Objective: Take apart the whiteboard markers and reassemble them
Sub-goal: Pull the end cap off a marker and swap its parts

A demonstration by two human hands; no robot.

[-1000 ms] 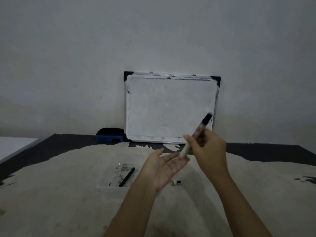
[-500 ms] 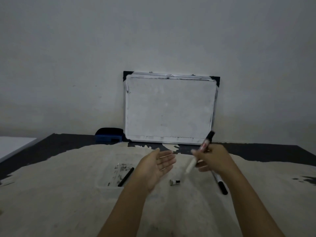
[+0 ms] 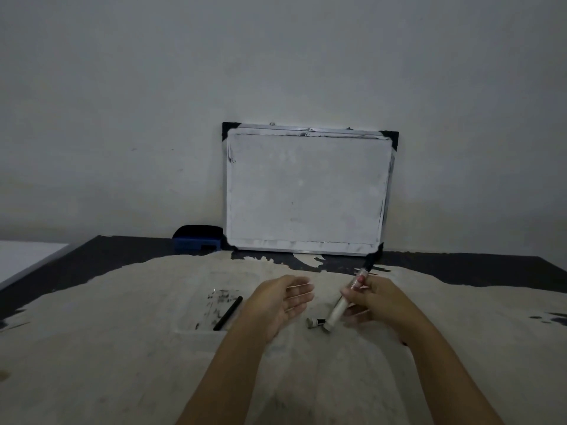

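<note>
Pale plastic catches the dim light as the right hand [image 3: 379, 302] brings a whiteboard marker [image 3: 348, 294] down from chest height, where it was raised a second ago, until its white lower end nearly meets the surface [image 3: 122, 363]; the grip is closed round the barrel near its middle, the black cap end pointing up and away toward the wall. The left hand [image 3: 283, 302], open with palm turned inward and holding nothing, has stayed hovering just beside it. A small loose marker piece [image 3: 313, 322], apparently a detached tip or end plug, lies just beside the lowered end, which suggests the hand is moving to refit it or pick it up. A thin black rod [image 3: 228, 312], probably an ink core, rests on an ink-smudged sheet to the left. The worn surface shows pale through dark paint; a small whiteboard [image 3: 306, 191] leans against the bare wall, a blue eraser [image 3: 198, 240] beside it.
</note>
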